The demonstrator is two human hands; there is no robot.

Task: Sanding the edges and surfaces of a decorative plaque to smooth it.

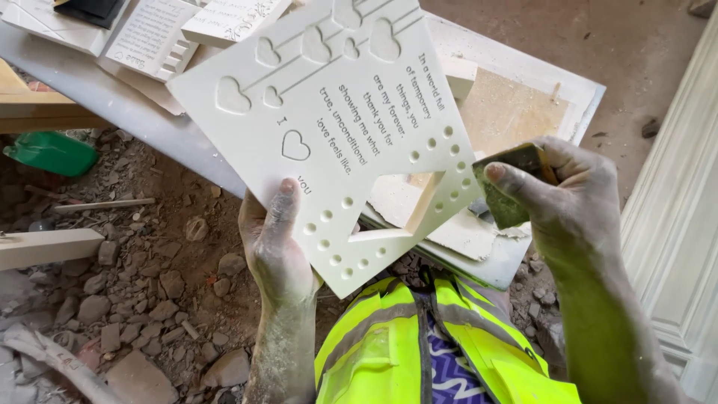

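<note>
A white board [523,112] lies across the rubble as a bench. Above it, the left hand [277,247] clamps a carved white plaque [329,127], tilted toward the face for viewing. The right hand [572,206] pinches a folded sandpaper piece [508,183] beside the plaque's edge.

Matt, smooth white plaster-like square plaque with raised hearts [329,127], dust-caked fingers [283,202], worn, gritty olive sanding pad [512,183], glossy fluorescent yellow cloth vest [389,344], rough stone rubble floor [142,299], chalky white bench [112,97]

Rubble-strewn dirt floor [142,299], a white workbench [112,105], white moulded panel [673,247] at right, daylight
</note>
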